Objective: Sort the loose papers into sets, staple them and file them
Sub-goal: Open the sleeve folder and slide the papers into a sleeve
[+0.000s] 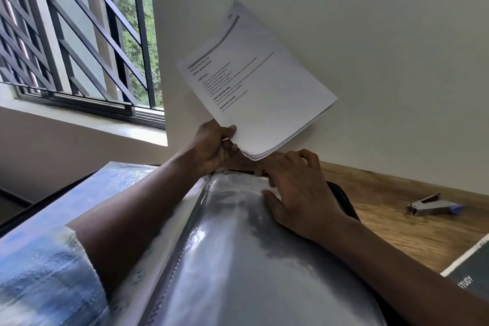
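Filing step. Left hand (214, 145) pinches the set (256, 79) by its near corner, raised over the folder (119, 193). Right hand (299, 193) rests on the sleeve (238, 246), fingers curled at its far edge; can't tell if it's gripping. Next, probably: open the sleeve mouth and feed the set in square.

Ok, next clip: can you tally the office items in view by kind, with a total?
Paper stack: 1, the paper stack held up in the left hand
Folder: 1, the clear-sleeve folder under the right hand
Stapler: 1, the stapler lying on the desk
Book: 1, the dark book at the right edge
Total: 4
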Available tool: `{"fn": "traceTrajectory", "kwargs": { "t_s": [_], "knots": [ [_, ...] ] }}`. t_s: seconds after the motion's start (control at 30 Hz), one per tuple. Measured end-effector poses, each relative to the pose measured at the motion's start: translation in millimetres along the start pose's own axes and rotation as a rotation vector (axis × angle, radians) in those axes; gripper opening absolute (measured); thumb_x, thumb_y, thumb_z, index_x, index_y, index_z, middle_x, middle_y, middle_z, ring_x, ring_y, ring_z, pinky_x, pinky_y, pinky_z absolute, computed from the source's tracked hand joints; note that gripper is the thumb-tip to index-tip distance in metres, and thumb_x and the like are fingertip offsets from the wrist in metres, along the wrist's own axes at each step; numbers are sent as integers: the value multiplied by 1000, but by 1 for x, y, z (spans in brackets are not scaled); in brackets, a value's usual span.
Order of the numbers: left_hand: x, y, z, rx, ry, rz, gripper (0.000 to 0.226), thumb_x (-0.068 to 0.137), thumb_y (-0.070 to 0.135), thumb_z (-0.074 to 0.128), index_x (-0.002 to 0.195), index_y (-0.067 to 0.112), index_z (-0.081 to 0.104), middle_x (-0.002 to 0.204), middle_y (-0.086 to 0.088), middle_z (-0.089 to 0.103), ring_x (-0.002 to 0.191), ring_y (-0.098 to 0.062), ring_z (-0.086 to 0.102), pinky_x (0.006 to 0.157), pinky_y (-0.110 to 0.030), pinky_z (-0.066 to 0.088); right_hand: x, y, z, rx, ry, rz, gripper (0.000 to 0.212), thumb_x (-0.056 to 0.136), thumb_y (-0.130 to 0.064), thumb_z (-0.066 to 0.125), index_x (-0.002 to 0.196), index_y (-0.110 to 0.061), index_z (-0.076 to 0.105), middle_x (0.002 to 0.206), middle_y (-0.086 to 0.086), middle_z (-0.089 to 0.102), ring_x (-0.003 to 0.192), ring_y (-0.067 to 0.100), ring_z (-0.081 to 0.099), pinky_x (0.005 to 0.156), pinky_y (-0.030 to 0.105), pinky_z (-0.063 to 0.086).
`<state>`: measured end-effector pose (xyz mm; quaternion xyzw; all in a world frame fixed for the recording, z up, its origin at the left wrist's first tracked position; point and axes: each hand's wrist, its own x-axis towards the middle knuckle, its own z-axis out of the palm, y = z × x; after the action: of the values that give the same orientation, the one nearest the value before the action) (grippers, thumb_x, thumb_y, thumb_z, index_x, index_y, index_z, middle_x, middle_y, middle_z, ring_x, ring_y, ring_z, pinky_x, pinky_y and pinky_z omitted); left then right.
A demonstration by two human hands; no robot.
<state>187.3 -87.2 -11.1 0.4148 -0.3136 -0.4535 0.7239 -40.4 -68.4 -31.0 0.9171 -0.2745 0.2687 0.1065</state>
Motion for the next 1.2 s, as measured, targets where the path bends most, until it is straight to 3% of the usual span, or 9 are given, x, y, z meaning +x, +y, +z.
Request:
{"fn": "traceTrajectory", "kwargs": {
  "t_s": [0.1,0.23,0.4,0.53,0.67,0.77,0.9,1.0,1.2],
  "knots": [
    [-3,1,1,-10,-35,-10,32,101,-6,49,127,8,60,100,-8,66,51,-13,53,43,-19,48,3,-2,-1,-91,-59,2,43,80,-32,66,122,-26,60,108,-7,63,103,20,59,100,38,27],
    [-8,6,0,-30,-91,-30,32,100,-8,47,127,8,57,96,-7,66,48,-13,58,47,-21,53,-2,0,0,-77,7,62,16,83,-43,59,92,-30,61,105,-8,60,97,18,60,97,41,30],
    [-13,6,-4,-55,-133,-49,34,99,-15,45,123,4,58,100,-11,72,67,-19,74,58,-27,60,-7,2,1,64,128,183,20,82,-49,58,80,-31,51,72,-14,54,73,8,56,91,40,32],
    [-18,0,-7,-32,-166,-83,30,98,-17,47,117,1,62,104,-15,72,73,-23,75,61,-31,62,-8,3,-2,150,177,228,10,80,-34,54,75,-27,48,63,-11,52,62,8,52,95,39,34],
    [-24,0,-12,50,-218,-121,34,96,-18,49,124,-2,60,108,-20,67,75,-26,72,66,-37,66,-10,5,-5,162,223,246,4,77,-28,57,78,-30,54,64,-14,56,65,5,55,101,40,32],
    [-25,2,-19,152,-271,-153,33,96,-16,49,123,-2,62,132,-30,62,109,-42,61,84,-41,58,-11,4,-6,176,291,241,6,77,-29,57,82,-31,56,67,-16,56,66,4,55,99,40,32],
    [-26,9,-29,192,-331,-225,44,91,-16,55,134,-9,56,138,-26,61,109,-39,67,67,-32,66,-11,6,-5,202,382,275,8,77,-31,58,85,-31,60,72,-16,59,71,6,58,97,41,33],
    [-23,13,-41,219,-338,-259,59,80,-16,66,138,-8,56,137,-25,63,117,-38,68,83,-39,62,-10,8,-2,186,426,287,7,82,-34,61,88,-31,62,82,-14,57,77,9,60,96,42,32],
    [-25,31,-55,348,-325,-361,34,89,-18,59,122,-8,62,100,-21,71,55,-17,70,49,-21,58,-8,18,7,231,489,397,24,88,-37,65,110,-27,61,112,-3,48,103,17,58,98,35,29]
  ]
}}
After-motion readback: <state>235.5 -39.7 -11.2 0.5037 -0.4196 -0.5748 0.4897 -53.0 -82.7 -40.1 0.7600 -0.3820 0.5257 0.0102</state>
